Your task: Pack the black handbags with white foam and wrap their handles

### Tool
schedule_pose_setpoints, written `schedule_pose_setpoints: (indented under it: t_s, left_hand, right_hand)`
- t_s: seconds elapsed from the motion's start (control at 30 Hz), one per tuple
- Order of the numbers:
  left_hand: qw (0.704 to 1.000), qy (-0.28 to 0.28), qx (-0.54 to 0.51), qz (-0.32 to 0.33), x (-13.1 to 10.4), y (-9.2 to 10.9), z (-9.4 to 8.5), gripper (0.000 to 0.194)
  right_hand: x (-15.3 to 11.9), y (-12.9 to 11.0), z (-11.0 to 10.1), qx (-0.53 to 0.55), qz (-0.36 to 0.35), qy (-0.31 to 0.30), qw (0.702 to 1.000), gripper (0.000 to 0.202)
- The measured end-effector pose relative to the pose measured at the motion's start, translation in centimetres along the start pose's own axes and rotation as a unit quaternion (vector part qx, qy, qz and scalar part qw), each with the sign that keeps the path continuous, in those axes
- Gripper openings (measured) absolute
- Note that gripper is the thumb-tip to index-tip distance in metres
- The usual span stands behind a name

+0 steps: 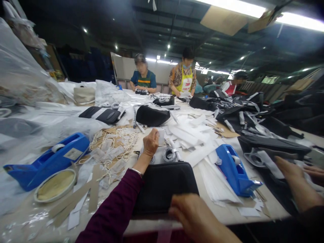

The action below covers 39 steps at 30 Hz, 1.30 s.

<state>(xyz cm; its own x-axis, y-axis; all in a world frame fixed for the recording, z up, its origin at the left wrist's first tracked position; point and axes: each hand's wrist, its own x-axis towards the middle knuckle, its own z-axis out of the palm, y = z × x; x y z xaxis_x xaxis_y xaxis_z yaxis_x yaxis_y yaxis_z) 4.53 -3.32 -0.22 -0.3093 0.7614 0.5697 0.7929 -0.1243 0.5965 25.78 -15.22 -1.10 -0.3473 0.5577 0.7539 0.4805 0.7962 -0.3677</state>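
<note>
A black bag with rounded corners lies flat on the table in front of me. Beyond its far edge sits a coil of strap wrapped in clear plastic. My left hand is closed in a fist above that far edge, beside a whitish sheet; what is inside the fist is hidden. Over the bag's near right corner is my right hand, its fingers curled and a little blurred. Below it a translucent strip hangs at the table edge; I cannot tell whether the hand grips it.
Blue tape dispensers stand left and right. White foam sheets, a heap of cords and a round dish lie around. At right, a co-worker's hands touch black bags. Other people work across the table.
</note>
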Motion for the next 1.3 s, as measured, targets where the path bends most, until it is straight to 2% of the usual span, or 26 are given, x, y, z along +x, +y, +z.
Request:
schedule_pose_setpoints:
  t_s: [0.1, 0.17, 0.23, 0.3, 0.4, 0.43, 0.5, 0.57, 0.63, 0.73, 0.9, 1.03, 1.17, 1.3]
  left_hand:
    - [0.995, -0.015, -0.098, 0.015, -0.1, 0.3, -0.6, 0.021]
    - [0.989, -0.035, -0.138, 0.027, -0.2, 0.4, -1.0, 0.019]
    - [0.987, -0.055, -0.148, 0.039, -0.3, 0.5, -1.4, 0.012]
    - [0.987, -0.057, -0.146, 0.039, -0.5, 0.3, -1.7, 0.010]
    - [0.997, -0.036, -0.062, 0.022, -1.2, -0.3, -2.3, 0.025]
    - [0.999, -0.047, -0.013, 0.015, -1.5, -0.5, -2.3, 0.026]
    - [0.992, -0.104, 0.074, -0.002, -2.0, -1.1, -2.3, 0.026]
    - [0.980, -0.166, 0.103, -0.026, -2.3, -1.6, -2.0, 0.024]
    - [0.975, -0.194, 0.099, -0.046, -2.4, -2.0, -1.6, 0.022]
    - [0.972, -0.207, 0.091, -0.059, -2.4, -2.1, -1.2, 0.020]
    - [0.971, -0.219, 0.074, -0.063, -2.4, -1.9, -1.3, 0.021]
    - [0.973, -0.212, 0.064, -0.071, -2.4, -2.2, -0.8, 0.021]
    - [0.974, -0.207, 0.062, -0.069, -2.5, -2.6, -0.2, 0.024]
    - [0.974, -0.206, 0.070, -0.061, -2.6, -2.6, 0.0, 0.027]
  right_hand:
    - [6.7, 2.8, 3.2, -0.021, 0.060, -0.038, 0.997, 0.026]
    - [10.8, 4.3, 6.0, -0.023, 0.209, -0.082, 0.974, 0.030]
    - [13.5, 5.3, 8.6, -0.011, 0.254, -0.090, 0.963, 0.018]
    - [14.4, 5.9, 10.4, 0.011, 0.255, -0.087, 0.963, 0.003]
    - [13.6, 6.1, 11.2, 0.046, 0.246, -0.075, 0.965, 0.010]
    - [13.0, 6.1, 11.2, 0.055, 0.244, -0.070, 0.966, 0.012]
    - [12.2, 6.0, 10.8, 0.069, 0.240, -0.061, 0.966, 0.018]
    - [11.8, 5.6, 10.4, 0.079, 0.233, -0.058, 0.968, 0.022]
    - [11.6, 5.1, 10.0, 0.091, 0.204, -0.052, 0.973, 0.023]
    - [11.2, 4.1, 9.4, 0.095, 0.109, -0.056, 0.988, 0.022]
    - [9.8, 2.7, 7.4, 0.067, -0.019, -0.087, 0.994, 0.039]
    - [8.4, 0.5, 5.1, 0.076, -0.099, -0.090, 0.988, 0.030]
    - [5.8, -1.4, 3.4, 0.073, -0.150, -0.115, 0.979, 0.028]
    - [2.9, -1.6, 3.0, 0.038, -0.165, -0.163, 0.972, 0.033]
